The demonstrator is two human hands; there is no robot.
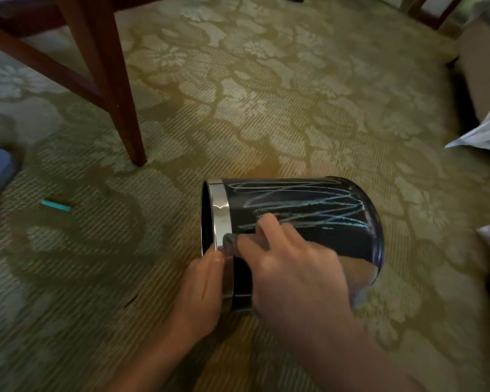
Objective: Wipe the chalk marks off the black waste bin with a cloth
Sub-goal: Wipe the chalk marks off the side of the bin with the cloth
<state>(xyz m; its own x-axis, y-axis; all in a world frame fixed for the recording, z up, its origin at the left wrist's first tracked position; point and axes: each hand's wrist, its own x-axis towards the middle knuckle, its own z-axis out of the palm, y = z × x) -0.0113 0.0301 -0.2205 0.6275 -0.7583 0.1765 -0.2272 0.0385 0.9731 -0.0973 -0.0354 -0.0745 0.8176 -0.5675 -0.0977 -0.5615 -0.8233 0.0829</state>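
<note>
— So, how does the round black waste bin [309, 222] with the shiny silver rim band [222, 219] lie?

— On its side on the green-and-cream floral carpet [266, 108], near the middle of the view. Its long axis runs left to right: the open mouth faces left, the base points right and a little towards the near side.

— Anything inside?

— Only a dark sliver of the interior shows past the rim; I cannot tell what, if anything, is in it.

— And the marks?

— Pale blue-white zigzag chalk scribbles [303, 205] cover the upper wall, running along the bin's length.

— The hands?

— The left hand [201, 292] comes up from the near edge, its thumb pressed on the silver band at the near part of the mouth, the grip closed on the rim. The right hand [294, 267] lies palm-down over the near wall, fingers spread towards the scribbles. Under its fingertips a small grey cloth [229, 241] is pressed against the band; the grip looks flat rather than curled, though motion blur hides the detail.

— What else is around?

— A teal chalk stick [55, 205] lies on the carpet well to the left, and a dark red wooden furniture leg [116, 94] stands at far left.
</note>
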